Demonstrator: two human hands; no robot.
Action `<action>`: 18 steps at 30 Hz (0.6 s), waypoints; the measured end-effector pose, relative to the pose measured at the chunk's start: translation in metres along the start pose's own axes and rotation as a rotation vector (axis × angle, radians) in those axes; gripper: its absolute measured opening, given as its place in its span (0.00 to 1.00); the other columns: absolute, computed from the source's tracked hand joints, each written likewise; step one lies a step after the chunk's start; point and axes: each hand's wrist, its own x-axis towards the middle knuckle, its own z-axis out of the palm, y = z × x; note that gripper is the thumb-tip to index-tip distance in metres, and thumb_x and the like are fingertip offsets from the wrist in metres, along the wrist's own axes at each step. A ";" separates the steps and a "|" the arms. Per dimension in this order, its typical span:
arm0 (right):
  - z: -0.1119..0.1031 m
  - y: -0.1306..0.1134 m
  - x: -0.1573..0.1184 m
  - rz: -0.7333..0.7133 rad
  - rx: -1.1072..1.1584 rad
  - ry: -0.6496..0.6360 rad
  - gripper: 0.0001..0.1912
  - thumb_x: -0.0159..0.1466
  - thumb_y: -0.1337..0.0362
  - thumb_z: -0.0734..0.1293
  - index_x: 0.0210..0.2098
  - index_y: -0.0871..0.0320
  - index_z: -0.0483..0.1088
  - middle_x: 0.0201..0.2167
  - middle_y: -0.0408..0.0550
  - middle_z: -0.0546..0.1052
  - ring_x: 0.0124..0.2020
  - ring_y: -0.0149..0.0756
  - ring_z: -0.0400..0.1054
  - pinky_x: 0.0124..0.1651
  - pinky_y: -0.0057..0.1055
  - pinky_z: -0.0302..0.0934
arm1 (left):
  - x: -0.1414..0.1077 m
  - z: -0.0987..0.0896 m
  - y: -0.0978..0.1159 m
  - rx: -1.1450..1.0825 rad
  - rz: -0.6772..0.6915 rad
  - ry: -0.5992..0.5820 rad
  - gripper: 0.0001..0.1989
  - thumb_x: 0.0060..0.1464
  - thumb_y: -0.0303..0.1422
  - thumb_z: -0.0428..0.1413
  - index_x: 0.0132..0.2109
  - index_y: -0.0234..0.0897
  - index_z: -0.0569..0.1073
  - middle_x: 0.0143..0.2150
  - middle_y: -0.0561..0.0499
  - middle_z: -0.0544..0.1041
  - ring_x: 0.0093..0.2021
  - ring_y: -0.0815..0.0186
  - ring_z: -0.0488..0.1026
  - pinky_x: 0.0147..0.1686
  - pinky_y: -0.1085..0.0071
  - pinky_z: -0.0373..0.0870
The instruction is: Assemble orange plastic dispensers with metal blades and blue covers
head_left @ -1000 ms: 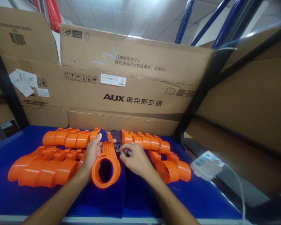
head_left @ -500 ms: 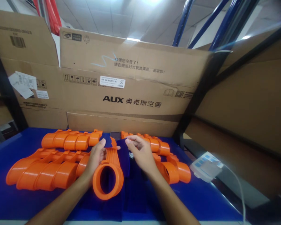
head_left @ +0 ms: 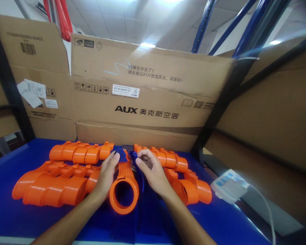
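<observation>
My left hand (head_left: 107,172) is closed around the upper part of an orange plastic piece (head_left: 125,170) with a ribbed stem and a round ring at its near end. The ring faces me and stands tilted above the table. Dark blue strap material (head_left: 121,156) lies over the far end of the piece, by my left thumb. My right hand (head_left: 154,172) pinches a loose end of blue strap (head_left: 134,155) between thumb and fingers, just right of the piece. Lower down, the blue strap blends into the blue table, so its full run is unclear.
Rows of similar orange pieces lie left (head_left: 54,189) and right (head_left: 186,190) on the blue table (head_left: 91,224). A cardboard box wall (head_left: 148,129) stands behind. A dark flat object (head_left: 128,147) lies at the back. A translucent plastic case (head_left: 229,187) and white cable are at right.
The blue strap end in my right hand has come closer to the orange piece and now curls upward. The piece's ring has risen slightly. The view has shifted a little.
</observation>
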 end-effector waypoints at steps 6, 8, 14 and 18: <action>-0.011 -0.009 -0.002 -0.131 -0.134 -0.003 0.15 0.66 0.57 0.73 0.51 0.51 0.74 0.51 0.51 0.78 0.52 0.46 0.73 0.58 0.44 0.67 | -0.005 0.004 0.002 0.064 0.166 0.037 0.22 0.53 0.40 0.69 0.53 0.41 0.76 0.48 0.49 0.83 0.47 0.61 0.80 0.46 0.71 0.74; -0.014 -0.013 -0.003 -0.173 -0.199 -0.024 0.16 0.66 0.59 0.73 0.53 0.50 0.75 0.54 0.51 0.79 0.56 0.48 0.73 0.62 0.48 0.65 | -0.007 0.005 0.003 0.057 0.173 0.016 0.23 0.52 0.38 0.69 0.54 0.43 0.75 0.48 0.50 0.83 0.46 0.62 0.80 0.46 0.71 0.75; -0.015 -0.016 -0.003 -0.219 -0.268 -0.019 0.17 0.65 0.60 0.74 0.53 0.50 0.78 0.55 0.50 0.80 0.58 0.50 0.73 0.64 0.51 0.65 | -0.007 0.003 -0.001 0.088 0.227 -0.032 0.25 0.52 0.37 0.69 0.55 0.42 0.72 0.49 0.47 0.82 0.46 0.60 0.80 0.47 0.67 0.76; -0.014 -0.017 -0.002 -0.228 -0.282 -0.017 0.16 0.64 0.61 0.74 0.52 0.49 0.78 0.55 0.49 0.81 0.58 0.48 0.74 0.64 0.50 0.65 | -0.008 0.004 -0.002 0.091 0.250 -0.050 0.24 0.52 0.36 0.69 0.54 0.43 0.73 0.49 0.48 0.81 0.48 0.61 0.79 0.47 0.67 0.77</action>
